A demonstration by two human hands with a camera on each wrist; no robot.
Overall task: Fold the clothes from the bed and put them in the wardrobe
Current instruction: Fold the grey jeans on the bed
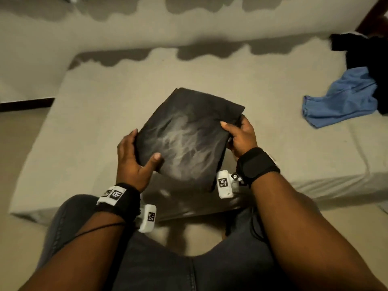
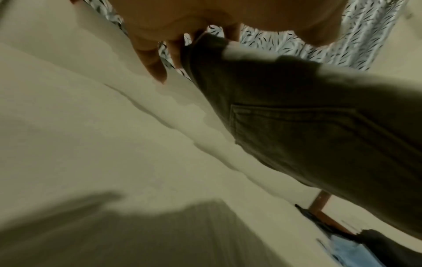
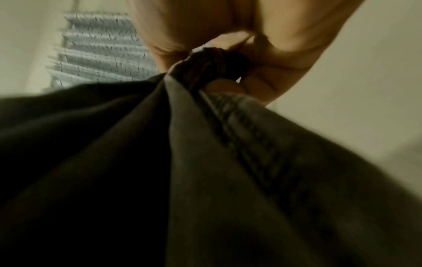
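Observation:
A folded dark grey garment (image 1: 186,137) with a pale faded patch is held above the front of the bed (image 1: 109,106). My left hand (image 1: 138,152) grips its left edge, thumb on top and fingers under it. My right hand (image 1: 237,131) grips the right edge, thumb on top. In the left wrist view the garment (image 2: 297,126) shows a stitched pocket, with my fingers (image 2: 155,61) at its edge. In the right wrist view my right hand's fingers (image 3: 262,84) pinch a bunched seam of the garment (image 3: 228,162).
A blue garment (image 1: 344,97) and a black garment (image 1: 365,57) lie loose at the bed's right end. A patterned curtain (image 2: 269,41) hangs beyond the bed. A beige wall (image 1: 84,28) runs behind the bed, and my legs (image 1: 168,265) stand against its front edge.

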